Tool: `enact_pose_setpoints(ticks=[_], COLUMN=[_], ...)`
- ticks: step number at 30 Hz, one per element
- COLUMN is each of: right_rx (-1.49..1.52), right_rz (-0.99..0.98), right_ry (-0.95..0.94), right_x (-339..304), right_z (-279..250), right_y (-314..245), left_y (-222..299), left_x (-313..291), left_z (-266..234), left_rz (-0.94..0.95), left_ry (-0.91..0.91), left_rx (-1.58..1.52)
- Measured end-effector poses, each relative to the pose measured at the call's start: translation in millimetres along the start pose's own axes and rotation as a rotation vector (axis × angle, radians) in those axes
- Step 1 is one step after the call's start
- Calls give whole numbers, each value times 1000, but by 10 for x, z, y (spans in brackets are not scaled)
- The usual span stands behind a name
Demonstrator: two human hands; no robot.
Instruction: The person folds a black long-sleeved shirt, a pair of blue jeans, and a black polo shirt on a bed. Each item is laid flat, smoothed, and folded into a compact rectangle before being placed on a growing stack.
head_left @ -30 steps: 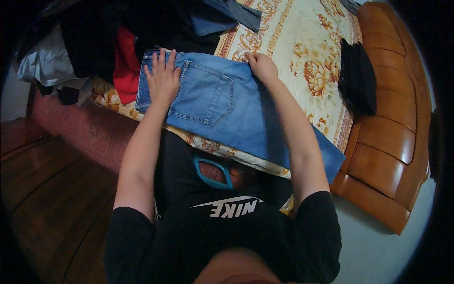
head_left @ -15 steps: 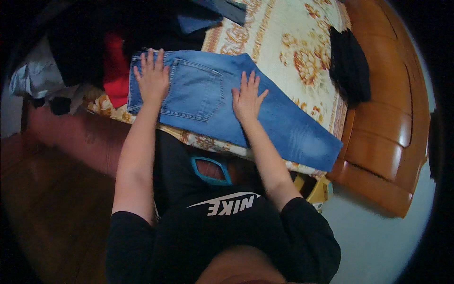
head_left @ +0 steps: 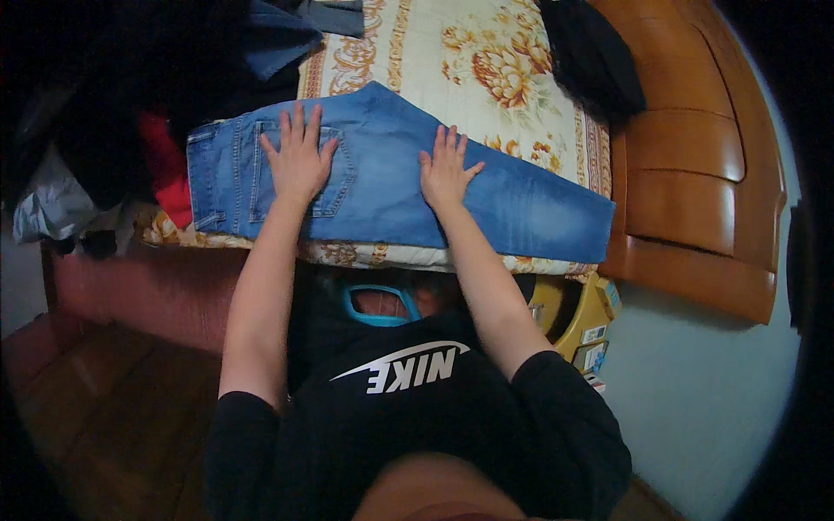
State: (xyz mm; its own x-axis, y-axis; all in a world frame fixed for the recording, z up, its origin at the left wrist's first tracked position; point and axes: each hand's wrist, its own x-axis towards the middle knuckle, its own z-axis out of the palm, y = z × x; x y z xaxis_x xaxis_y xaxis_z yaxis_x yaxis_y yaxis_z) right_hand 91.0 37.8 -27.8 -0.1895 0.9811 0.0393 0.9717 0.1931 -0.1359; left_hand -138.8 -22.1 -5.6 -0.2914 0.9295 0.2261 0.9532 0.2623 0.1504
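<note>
Blue jeans (head_left: 382, 200), folded lengthwise, lie flat along the near edge of the bed. Their waistband points left and the leg end lies at the right, by the wooden headboard. My left hand (head_left: 298, 163) rests flat on the back pocket with its fingers spread. Farther right, my right hand (head_left: 447, 174) lies palm down on the upper leg, fingers stretched out and thumb apart. Neither hand grips the cloth.
A floral bed cover (head_left: 504, 69) spreads beyond the jeans. Dark folded clothing (head_left: 595, 56) sits against the brown headboard (head_left: 686, 165). At the left lie a red garment (head_left: 165, 169) and a pale bag (head_left: 54, 200). Below the bed edge are a turquoise frame (head_left: 382, 319) and a yellow box (head_left: 578, 321).
My left hand has slid from near the waistband onto the back pocket. My right hand stays on the leg. The view has turned, and the jeans' leg end now lies straighter along the bed edge.
</note>
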Motion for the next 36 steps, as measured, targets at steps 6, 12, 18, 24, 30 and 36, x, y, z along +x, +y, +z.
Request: enact_pose_setpoints(ticks=[6,12,18,24,30,36], right_rx=[-91,-102,-107,-146,-105,-45], right_rz=[16,339,293,187,544,756], right_ry=[-10,-108,-80,-8,-21,60], right_x=[-78,-389,-460,-641,-643,-554], right_z=[5,-290,-135,-145,-550,-427], right_y=[364,1365,1646,2206,3195,3921], left_y=[-29,-7,54,1304,1611,1762], left_x=[-97,-73,-49,-647,-957,-776], left_z=[232,277,371,46,250,242], left_rz=[-5,-27,-73,194,342,234], left_ry=[17,0,-76,-230,-246,-274], left_rx=[67,146,148,150,54,-13])
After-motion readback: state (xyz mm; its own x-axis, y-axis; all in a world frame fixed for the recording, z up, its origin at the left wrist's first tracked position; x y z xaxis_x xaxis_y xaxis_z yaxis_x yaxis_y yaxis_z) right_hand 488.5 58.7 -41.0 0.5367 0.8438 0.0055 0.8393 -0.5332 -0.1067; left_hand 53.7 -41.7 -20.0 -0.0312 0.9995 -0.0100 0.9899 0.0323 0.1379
